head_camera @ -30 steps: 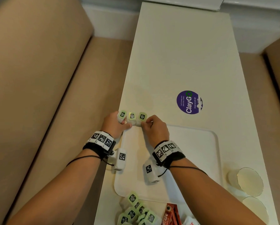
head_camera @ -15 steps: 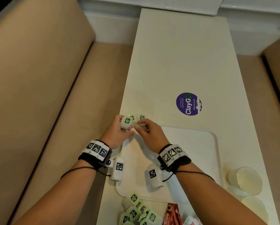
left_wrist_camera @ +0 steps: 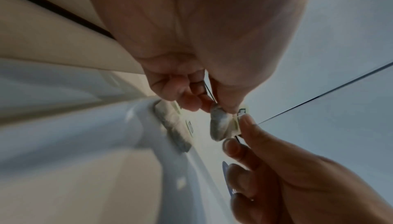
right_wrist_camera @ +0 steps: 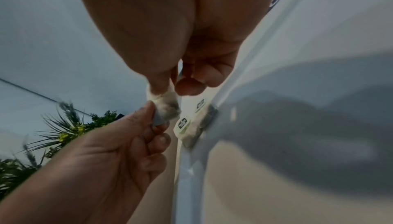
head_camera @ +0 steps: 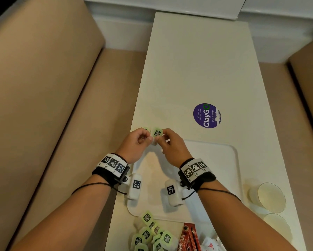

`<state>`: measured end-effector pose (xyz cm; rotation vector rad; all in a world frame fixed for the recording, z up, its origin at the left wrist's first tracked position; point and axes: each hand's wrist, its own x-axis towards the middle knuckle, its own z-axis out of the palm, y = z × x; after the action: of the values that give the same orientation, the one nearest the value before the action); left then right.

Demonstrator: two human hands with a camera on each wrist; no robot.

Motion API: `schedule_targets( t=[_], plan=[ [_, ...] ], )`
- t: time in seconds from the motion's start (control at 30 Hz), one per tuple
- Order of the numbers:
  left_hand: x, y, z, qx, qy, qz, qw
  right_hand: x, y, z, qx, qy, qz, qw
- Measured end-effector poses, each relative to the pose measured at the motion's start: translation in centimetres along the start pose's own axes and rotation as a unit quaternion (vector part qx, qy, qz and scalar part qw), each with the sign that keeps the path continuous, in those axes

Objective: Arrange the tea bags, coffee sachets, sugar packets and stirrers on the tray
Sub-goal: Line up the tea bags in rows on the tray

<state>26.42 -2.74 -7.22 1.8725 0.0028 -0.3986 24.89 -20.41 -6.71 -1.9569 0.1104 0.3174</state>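
A tea bag with a green tag is held just above the far left corner of the white tray. My left hand and my right hand both pinch it between thumb and forefinger. The left wrist view shows the same tea bag hanging between the fingertips, and it shows as a tea bag in the right wrist view too. Two more tea bags lie side by side at the tray's corner; one of these tea bags peeks out behind my left hand.
A pile of green-tagged tea bags lies on the table near the tray's front edge, with red coffee sachets and white packets beside it. Two glasses stand at the right. A purple sticker marks the table beyond the tray.
One of the three tea bags lined up at the tray's far corner has been lifted out of the row and is now held up between both hands.
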Motion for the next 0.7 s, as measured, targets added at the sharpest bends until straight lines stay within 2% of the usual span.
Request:
schedule_targets(
  t=[0.2,0.37,0.47,0.57,0.7],
  plan=[
    [0.7,0.6,0.9,-0.013,0.039,-0.01,0.999,0.3,0.6,-0.8,-0.024,0.018,0.024,0.999],
    [1.7,0.1,-0.4,0.108,0.131,-0.039,0.985,1.2,1.4,-2.9,-0.105,0.037,0.065,0.992],
    [2.0,-0.1,-1.0,0.18,0.093,-0.031,0.979,1.5,2.0,-3.4,-0.172,0.03,0.084,0.981],
    [2.3,-0.2,-1.2,0.253,0.057,-0.014,0.966,1.8,1.9,-2.9,-0.191,0.023,0.098,0.976],
    [2.7,0.1,-0.9,0.298,0.018,-0.008,0.954,2.2,1.6,-2.1,-0.207,0.04,0.102,0.972]
  ],
)
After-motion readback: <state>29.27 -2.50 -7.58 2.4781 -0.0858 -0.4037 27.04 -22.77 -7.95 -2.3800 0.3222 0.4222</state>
